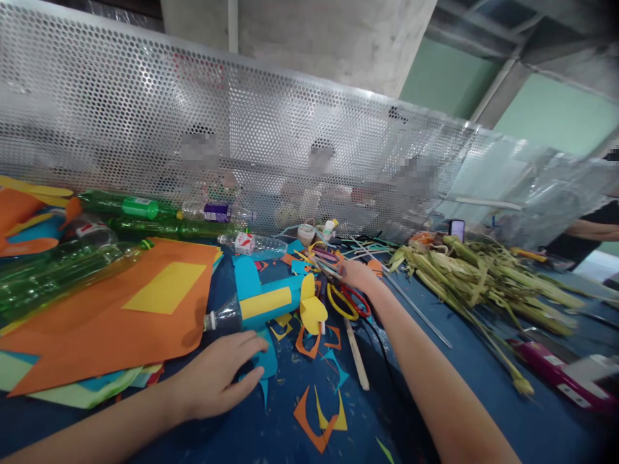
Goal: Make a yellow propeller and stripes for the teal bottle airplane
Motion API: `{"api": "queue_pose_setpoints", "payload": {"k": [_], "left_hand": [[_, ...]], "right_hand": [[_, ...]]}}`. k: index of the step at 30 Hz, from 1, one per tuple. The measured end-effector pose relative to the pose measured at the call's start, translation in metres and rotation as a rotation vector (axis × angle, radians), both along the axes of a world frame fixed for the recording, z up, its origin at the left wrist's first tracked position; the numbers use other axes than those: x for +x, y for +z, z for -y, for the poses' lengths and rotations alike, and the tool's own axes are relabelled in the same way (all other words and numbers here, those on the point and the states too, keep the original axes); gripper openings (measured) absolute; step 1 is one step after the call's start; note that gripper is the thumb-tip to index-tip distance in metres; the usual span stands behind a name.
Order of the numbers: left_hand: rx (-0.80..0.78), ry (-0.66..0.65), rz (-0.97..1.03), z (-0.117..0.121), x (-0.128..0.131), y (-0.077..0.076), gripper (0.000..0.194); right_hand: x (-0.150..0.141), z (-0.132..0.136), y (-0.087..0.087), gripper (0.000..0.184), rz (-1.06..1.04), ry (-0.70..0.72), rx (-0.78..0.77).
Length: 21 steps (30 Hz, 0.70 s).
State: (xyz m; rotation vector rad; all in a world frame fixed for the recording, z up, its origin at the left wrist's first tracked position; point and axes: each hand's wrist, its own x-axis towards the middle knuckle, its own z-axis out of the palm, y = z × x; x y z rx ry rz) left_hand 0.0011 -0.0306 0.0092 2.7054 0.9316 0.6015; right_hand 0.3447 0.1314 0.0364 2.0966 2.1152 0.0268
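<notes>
My left hand (217,374) is open, its fingers spread over a blue paper wing (269,367) on the near side of a plastic bottle. The bottle (226,318) lies on its side, wrapped in a blue paper sleeve (261,323) with a yellow paper strip (267,305). Another blue wing (247,277) and yellow rounded paper fins (312,306) are on it. Beyond the fins, my right hand (358,276) reaches into a small pile of tools and scraps. Its fingertips are mostly hidden. Red-handled scissors (358,301) and yellow-handled scissors (340,303) lie beside it.
Orange paper sheets (178,328) and green bottles (62,270) occupy the left. Paper scraps (309,425) and a wooden stick (356,354) lie in front. Dried husks (483,277), a magenta tool (561,374) and a phone (456,230) are on the right. A perforated metal screen (290,129) stands behind.
</notes>
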Motion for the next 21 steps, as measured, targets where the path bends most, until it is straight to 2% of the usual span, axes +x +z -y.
{"api": "queue_pose_setpoints", "payload": {"k": [6, 14, 21], "left_hand": [[0.019, 0.016, -0.016, 0.000, -0.001, -0.003, 0.030], [-0.002, 0.004, -0.034, 0.000, 0.003, 0.002, 0.028], [-0.011, 0.004, -0.030, 0.002, 0.003, 0.003, 0.027]], "right_hand": [[-0.003, -0.001, -0.001, 0.029, 0.003, 0.010, 0.019], [-0.006, 0.000, 0.003, 0.027, -0.039, 0.042, 0.047], [-0.013, -0.025, 0.003, 0.028, -0.061, 0.021, 0.174]]}}
